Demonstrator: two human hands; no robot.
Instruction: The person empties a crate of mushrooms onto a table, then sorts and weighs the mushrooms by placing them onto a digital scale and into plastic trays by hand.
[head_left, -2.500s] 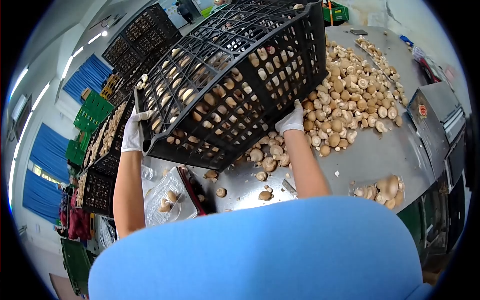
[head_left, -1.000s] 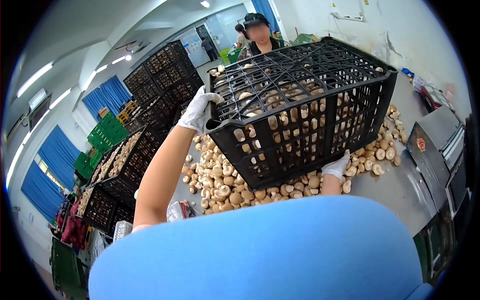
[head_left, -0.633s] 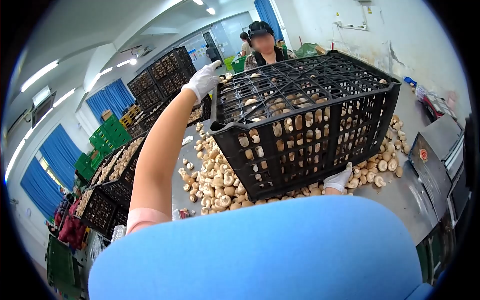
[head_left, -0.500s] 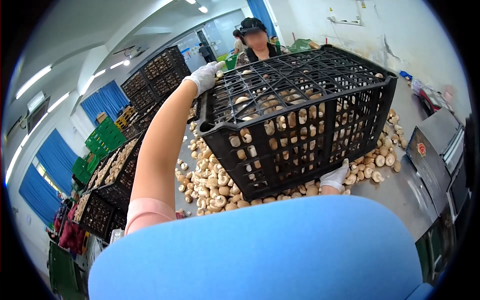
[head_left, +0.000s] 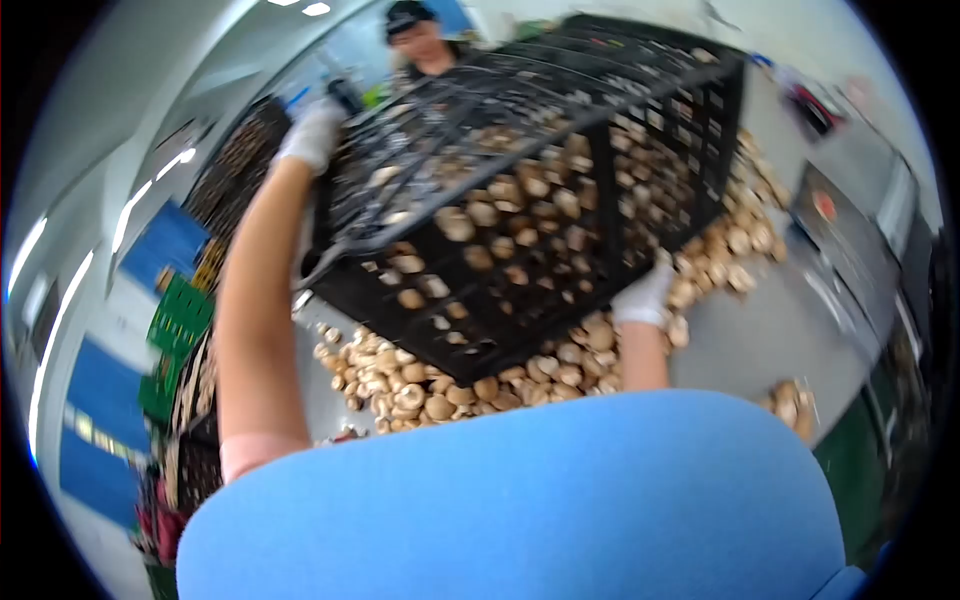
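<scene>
Likely stiff and heavy, the black plastic crate tilts over mushrooms on the desk; rims suit holding. The right hand clasps the lower rim; the left hand's blurred grip cannot be told.

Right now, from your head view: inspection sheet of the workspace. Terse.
Surface: grey table, loose mushrooms spread across it.
Job's things: black crate, tilted above the loose mushrooms; more mushrooms show through its slots.
Clutter: red-and-black items toward the far right; small mushroom cluster at near right, wrapping unclear.
Left grip: gloved, at crate's upper left; blurred.
Right grip: gloved, at crate's lower edge; fingers partly hidden.
Cables: nothing seen.
Surroundings: person opposite, dark cap; green crates, blue curtains left.
</scene>
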